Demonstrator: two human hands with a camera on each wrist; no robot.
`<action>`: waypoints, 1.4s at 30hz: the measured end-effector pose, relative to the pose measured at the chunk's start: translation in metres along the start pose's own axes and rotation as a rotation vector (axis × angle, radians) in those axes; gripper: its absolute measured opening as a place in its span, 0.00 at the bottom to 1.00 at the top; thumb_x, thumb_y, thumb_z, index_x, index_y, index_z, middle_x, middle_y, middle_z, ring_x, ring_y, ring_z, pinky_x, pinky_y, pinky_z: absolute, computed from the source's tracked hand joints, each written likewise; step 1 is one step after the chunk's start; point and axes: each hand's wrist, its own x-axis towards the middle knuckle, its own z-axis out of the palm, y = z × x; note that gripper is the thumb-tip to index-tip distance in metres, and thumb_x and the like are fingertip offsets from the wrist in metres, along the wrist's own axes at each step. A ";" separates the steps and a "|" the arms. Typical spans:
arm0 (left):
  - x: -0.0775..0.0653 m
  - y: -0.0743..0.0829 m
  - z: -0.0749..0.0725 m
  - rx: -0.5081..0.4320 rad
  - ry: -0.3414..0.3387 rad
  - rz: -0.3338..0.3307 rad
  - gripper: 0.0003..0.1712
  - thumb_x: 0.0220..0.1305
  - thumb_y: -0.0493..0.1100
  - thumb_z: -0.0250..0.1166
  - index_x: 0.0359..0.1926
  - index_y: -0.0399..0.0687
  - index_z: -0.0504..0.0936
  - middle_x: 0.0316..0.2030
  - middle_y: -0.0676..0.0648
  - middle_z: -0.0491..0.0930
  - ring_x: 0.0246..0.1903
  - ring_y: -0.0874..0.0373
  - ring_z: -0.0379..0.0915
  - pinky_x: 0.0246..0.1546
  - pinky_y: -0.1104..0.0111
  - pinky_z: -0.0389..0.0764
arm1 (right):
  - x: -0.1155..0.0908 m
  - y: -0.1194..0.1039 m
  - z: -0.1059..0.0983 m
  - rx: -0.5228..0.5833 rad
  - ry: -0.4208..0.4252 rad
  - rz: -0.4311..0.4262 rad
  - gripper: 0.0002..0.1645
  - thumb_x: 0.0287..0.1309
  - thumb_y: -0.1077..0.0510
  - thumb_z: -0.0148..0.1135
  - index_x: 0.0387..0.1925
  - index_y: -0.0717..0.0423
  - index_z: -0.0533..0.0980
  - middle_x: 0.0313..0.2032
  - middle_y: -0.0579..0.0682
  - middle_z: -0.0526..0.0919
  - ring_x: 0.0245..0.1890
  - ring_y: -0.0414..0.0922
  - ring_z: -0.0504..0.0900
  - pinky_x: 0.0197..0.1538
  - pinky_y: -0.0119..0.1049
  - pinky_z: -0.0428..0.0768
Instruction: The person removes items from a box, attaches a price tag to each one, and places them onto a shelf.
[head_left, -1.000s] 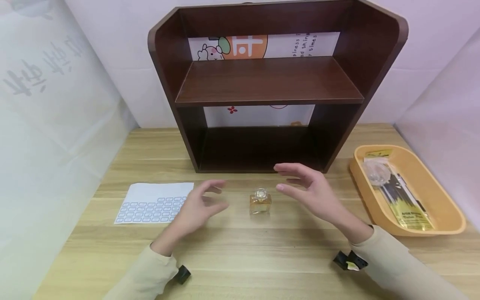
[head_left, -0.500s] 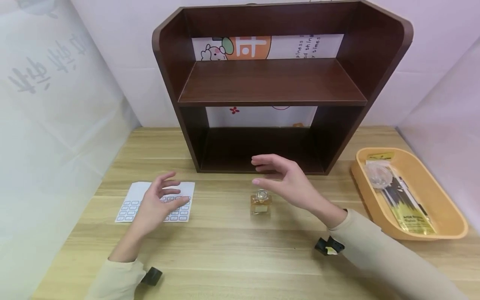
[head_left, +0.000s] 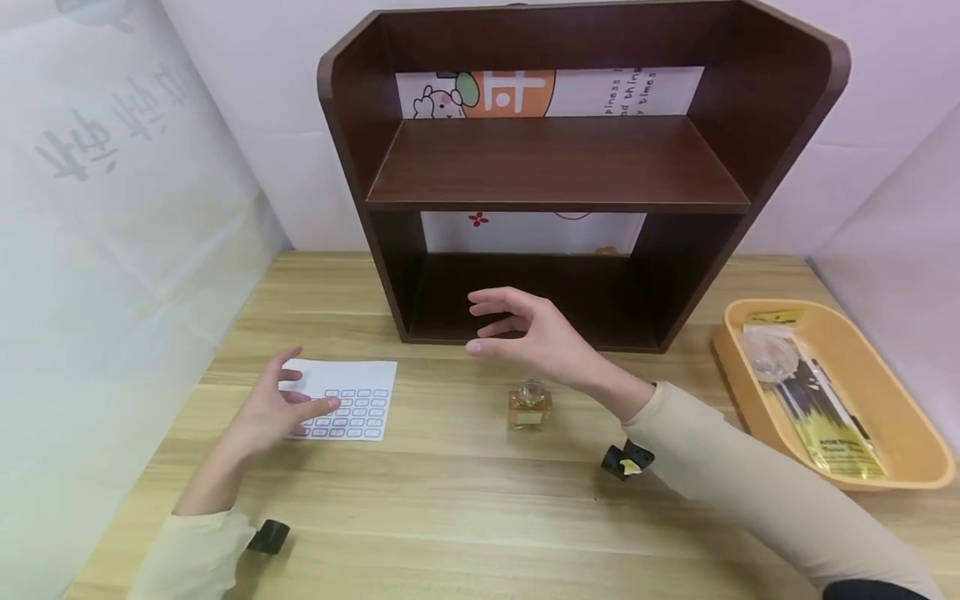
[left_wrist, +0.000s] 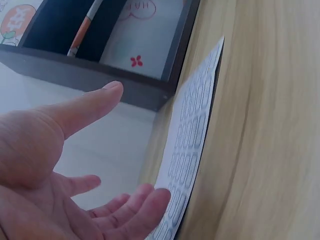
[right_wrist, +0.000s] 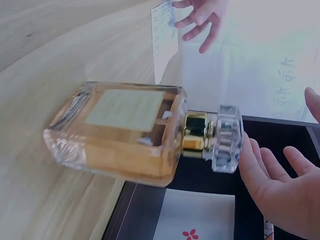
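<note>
A small perfume bottle (head_left: 529,407) with amber liquid and a clear faceted cap stands upright on the wooden table. Up close in the right wrist view, the same perfume bottle (right_wrist: 125,132) shows a pale label and a gold collar. My right hand (head_left: 536,337) hovers behind and above it, fingers loosely bent, holding nothing. At the left, my left hand (head_left: 262,412) is over the edge of a white sheet of blue-framed labels (head_left: 360,408), its fingers spread apart. In the left wrist view the fingertips come close to the label sheet (left_wrist: 187,145); contact cannot be told.
A dark brown two-tier shelf (head_left: 558,162) stands at the back against a white wall. On the right sits a yellow plastic basket (head_left: 911,442) holding a pack of brushes (head_left: 832,425) and a clear round item (head_left: 770,357).
My left hand has moved left, from beside the bottle to over the label sheet. The right hand has moved left and a little farther back, above the bottle. The bottle stays put.
</note>
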 end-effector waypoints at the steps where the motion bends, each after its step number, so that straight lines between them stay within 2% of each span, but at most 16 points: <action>1: 0.001 -0.001 -0.002 0.023 -0.002 -0.003 0.64 0.56 0.46 0.77 0.79 0.42 0.40 0.66 0.25 0.56 0.52 0.36 0.73 0.31 0.58 0.85 | 0.002 -0.001 0.002 0.021 -0.008 0.011 0.35 0.55 0.56 0.76 0.63 0.43 0.74 0.57 0.45 0.80 0.49 0.46 0.85 0.46 0.44 0.85; 5: 0.005 -0.003 -0.008 0.170 0.001 0.010 0.64 0.56 0.50 0.78 0.77 0.35 0.42 0.62 0.22 0.59 0.51 0.33 0.73 0.40 0.52 0.82 | 0.010 -0.004 0.010 0.104 -0.045 0.071 0.36 0.54 0.57 0.77 0.64 0.45 0.74 0.58 0.48 0.79 0.46 0.49 0.86 0.44 0.50 0.86; 9: 0.010 -0.005 -0.011 0.306 0.007 0.003 0.65 0.53 0.54 0.78 0.76 0.29 0.46 0.60 0.20 0.62 0.54 0.29 0.68 0.52 0.42 0.73 | 0.014 -0.006 0.017 0.130 -0.081 0.138 0.36 0.54 0.55 0.77 0.64 0.44 0.74 0.58 0.47 0.78 0.45 0.49 0.86 0.42 0.53 0.86; 14: 0.016 -0.010 -0.017 0.400 0.012 -0.048 0.66 0.51 0.57 0.78 0.73 0.24 0.49 0.60 0.17 0.59 0.56 0.24 0.62 0.57 0.37 0.68 | 0.018 -0.007 0.024 0.148 -0.117 0.181 0.35 0.55 0.55 0.77 0.64 0.44 0.74 0.58 0.48 0.78 0.48 0.48 0.85 0.38 0.53 0.87; 18: 0.018 -0.016 -0.025 0.448 0.031 -0.064 0.65 0.51 0.58 0.78 0.71 0.21 0.51 0.60 0.14 0.57 0.57 0.22 0.59 0.58 0.34 0.66 | 0.019 -0.007 0.028 0.190 -0.136 0.212 0.35 0.55 0.56 0.76 0.64 0.45 0.73 0.58 0.50 0.78 0.49 0.50 0.85 0.38 0.56 0.86; 23: 0.022 -0.024 -0.038 0.450 0.014 -0.080 0.64 0.55 0.59 0.76 0.70 0.17 0.51 0.58 0.14 0.62 0.58 0.21 0.60 0.57 0.35 0.67 | 0.019 -0.008 0.032 0.217 -0.156 0.235 0.35 0.56 0.57 0.75 0.64 0.47 0.73 0.59 0.52 0.78 0.49 0.54 0.84 0.38 0.58 0.85; 27: 0.029 -0.028 -0.048 0.393 -0.016 -0.093 0.59 0.58 0.56 0.74 0.68 0.16 0.55 0.55 0.16 0.69 0.52 0.30 0.72 0.49 0.50 0.79 | 0.019 -0.009 0.033 0.207 -0.163 0.252 0.34 0.56 0.57 0.75 0.64 0.45 0.73 0.58 0.51 0.78 0.49 0.52 0.84 0.37 0.56 0.86; 31: 0.036 -0.032 -0.055 0.350 -0.024 -0.129 0.57 0.57 0.55 0.75 0.66 0.15 0.57 0.54 0.19 0.71 0.46 0.39 0.76 0.40 0.63 0.79 | 0.020 -0.010 0.034 0.221 -0.177 0.271 0.34 0.56 0.56 0.75 0.63 0.45 0.74 0.58 0.51 0.78 0.50 0.51 0.84 0.37 0.54 0.86; 36: 0.043 -0.033 -0.056 0.331 -0.015 -0.197 0.59 0.55 0.54 0.76 0.68 0.16 0.55 0.57 0.19 0.67 0.46 0.41 0.74 0.42 0.61 0.79 | 0.021 -0.010 0.036 0.252 -0.191 0.282 0.33 0.57 0.56 0.75 0.63 0.46 0.74 0.58 0.51 0.78 0.49 0.52 0.84 0.38 0.57 0.86; 42: 0.044 -0.032 -0.056 0.288 0.001 -0.210 0.54 0.56 0.47 0.76 0.68 0.16 0.55 0.56 0.21 0.68 0.39 0.47 0.76 0.33 0.67 0.81 | 0.021 -0.010 0.038 0.264 -0.201 0.291 0.33 0.57 0.56 0.75 0.63 0.46 0.74 0.58 0.51 0.78 0.51 0.55 0.83 0.40 0.59 0.85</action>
